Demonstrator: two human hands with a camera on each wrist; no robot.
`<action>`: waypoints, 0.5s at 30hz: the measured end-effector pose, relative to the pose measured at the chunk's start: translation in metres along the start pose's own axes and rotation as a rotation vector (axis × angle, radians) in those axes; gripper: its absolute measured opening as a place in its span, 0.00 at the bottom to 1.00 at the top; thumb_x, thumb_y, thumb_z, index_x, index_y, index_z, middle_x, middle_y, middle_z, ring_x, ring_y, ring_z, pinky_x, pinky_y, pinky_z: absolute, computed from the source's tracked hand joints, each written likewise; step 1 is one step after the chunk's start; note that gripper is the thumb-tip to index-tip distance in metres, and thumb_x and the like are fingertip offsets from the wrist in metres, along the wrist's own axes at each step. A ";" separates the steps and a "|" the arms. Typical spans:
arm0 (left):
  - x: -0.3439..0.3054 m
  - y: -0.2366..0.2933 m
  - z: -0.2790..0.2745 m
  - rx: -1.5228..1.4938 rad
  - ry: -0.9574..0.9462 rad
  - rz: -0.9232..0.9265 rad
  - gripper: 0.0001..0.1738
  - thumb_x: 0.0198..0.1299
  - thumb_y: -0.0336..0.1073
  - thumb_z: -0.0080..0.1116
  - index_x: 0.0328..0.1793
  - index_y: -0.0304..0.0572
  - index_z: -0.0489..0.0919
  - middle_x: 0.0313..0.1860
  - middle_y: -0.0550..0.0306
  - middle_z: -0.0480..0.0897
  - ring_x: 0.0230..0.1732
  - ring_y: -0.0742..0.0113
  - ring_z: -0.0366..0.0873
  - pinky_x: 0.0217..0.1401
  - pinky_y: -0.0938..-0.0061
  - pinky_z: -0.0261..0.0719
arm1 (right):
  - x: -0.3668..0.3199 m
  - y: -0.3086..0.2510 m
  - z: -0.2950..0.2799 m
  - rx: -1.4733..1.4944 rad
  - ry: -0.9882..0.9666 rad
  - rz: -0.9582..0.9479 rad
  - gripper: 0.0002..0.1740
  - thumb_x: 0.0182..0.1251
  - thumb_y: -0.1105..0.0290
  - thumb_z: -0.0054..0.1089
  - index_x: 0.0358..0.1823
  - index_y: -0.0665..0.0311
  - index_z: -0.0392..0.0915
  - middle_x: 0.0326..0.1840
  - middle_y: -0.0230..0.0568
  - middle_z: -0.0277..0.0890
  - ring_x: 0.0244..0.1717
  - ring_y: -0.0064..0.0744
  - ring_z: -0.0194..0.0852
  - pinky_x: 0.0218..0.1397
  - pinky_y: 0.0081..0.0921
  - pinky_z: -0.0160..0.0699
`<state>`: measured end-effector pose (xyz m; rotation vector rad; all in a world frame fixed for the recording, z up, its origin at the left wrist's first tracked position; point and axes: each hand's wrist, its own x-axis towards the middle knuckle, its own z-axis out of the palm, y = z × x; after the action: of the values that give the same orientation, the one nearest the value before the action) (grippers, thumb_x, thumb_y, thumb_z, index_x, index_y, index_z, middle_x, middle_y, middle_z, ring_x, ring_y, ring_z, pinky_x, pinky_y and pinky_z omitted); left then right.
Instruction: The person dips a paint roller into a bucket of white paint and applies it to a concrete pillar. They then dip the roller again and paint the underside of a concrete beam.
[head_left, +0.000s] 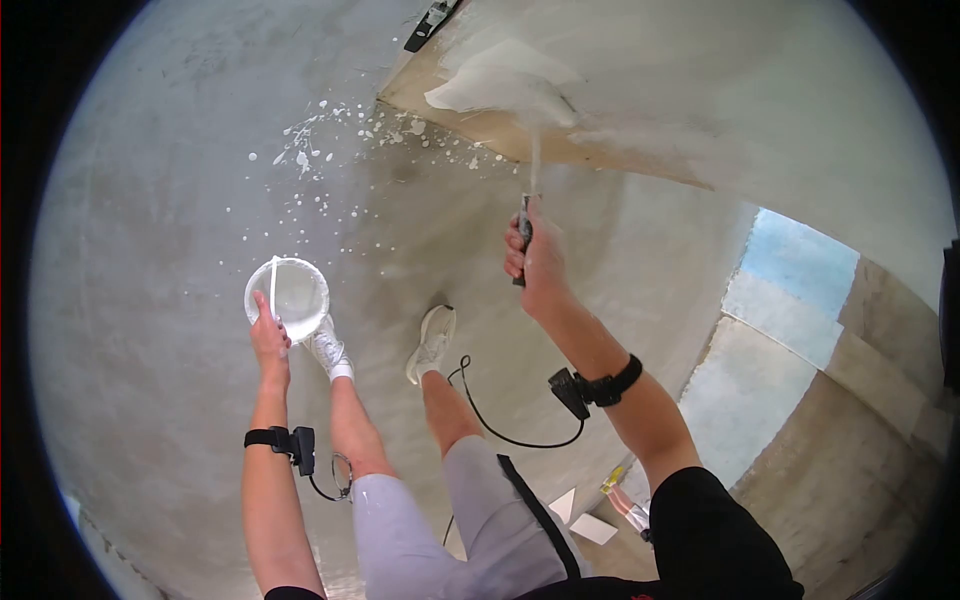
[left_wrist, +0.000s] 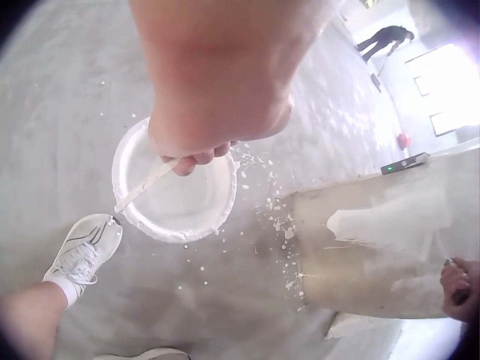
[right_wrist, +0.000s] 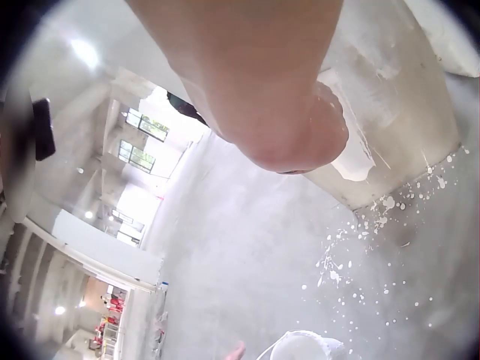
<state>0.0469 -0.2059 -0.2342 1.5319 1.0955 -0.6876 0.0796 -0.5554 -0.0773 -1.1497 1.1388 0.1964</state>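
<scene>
My left hand (head_left: pixel 268 345) grips the pale strap handle of a white bucket (head_left: pixel 323 288), held low at the left beside my shoe. In the left wrist view the fingers curl round that handle above the round bucket (left_wrist: pixel 180 238). My right hand (head_left: pixel 543 262) grips the dark handle (head_left: pixel 525 228) of a painting tool with a whitish shaft (head_left: pixel 535 150). The shaft reaches up to a patch of wet white paint (head_left: pixel 490 80) on the wall (head_left: pixel 700 80). The tool's head blends into the white there, so I cannot tell whether it is a brush or a roller.
White splashes (head_left: pixel 305 150) dot the grey floor by the wall's base. A dark device (head_left: pixel 432 25) sits at the wall's far edge. Cables (head_left: pixel 500 435) hang from my wrist cameras. Pale rectangular pieces (head_left: pixel 594 529) lie behind me. Another person (left_wrist: pixel 386 37) stands far off.
</scene>
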 end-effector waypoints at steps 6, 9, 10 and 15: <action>0.018 -0.023 -0.003 0.231 -0.023 0.282 0.35 0.66 0.64 0.47 0.18 0.43 0.62 0.15 0.67 0.59 0.19 0.75 0.54 0.22 0.73 0.54 | -0.046 -0.011 -0.003 -0.047 0.060 -0.039 0.23 0.73 0.45 0.45 0.31 0.57 0.65 0.16 0.23 0.56 0.10 0.14 0.47 0.12 0.16 0.47; 0.013 -0.024 -0.007 0.274 -0.034 0.308 0.36 0.66 0.61 0.50 0.17 0.37 0.61 0.16 0.63 0.59 0.24 0.72 0.53 0.27 0.70 0.55 | -0.062 -0.013 0.011 -0.081 0.064 -0.038 0.23 0.73 0.45 0.45 0.31 0.57 0.65 0.16 0.23 0.57 0.11 0.14 0.48 0.13 0.17 0.47; 0.013 -0.021 -0.007 0.275 -0.046 0.318 0.36 0.66 0.60 0.50 0.17 0.36 0.61 0.16 0.62 0.59 0.25 0.72 0.53 0.27 0.70 0.56 | -0.061 -0.012 0.019 -0.101 0.031 -0.067 0.23 0.73 0.45 0.45 0.31 0.57 0.65 0.16 0.24 0.57 0.11 0.15 0.49 0.13 0.17 0.48; 0.014 -0.026 -0.009 0.303 -0.033 0.342 0.35 0.67 0.59 0.50 0.18 0.37 0.63 0.17 0.64 0.59 0.24 0.74 0.53 0.26 0.71 0.54 | -0.029 -0.009 0.054 -0.069 -0.020 -0.104 0.23 0.73 0.44 0.46 0.31 0.57 0.66 0.16 0.25 0.57 0.10 0.16 0.49 0.13 0.18 0.48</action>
<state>0.0282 -0.1939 -0.2547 1.9025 0.6997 -0.6570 0.1051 -0.5056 -0.0514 -1.2617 1.0586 0.1680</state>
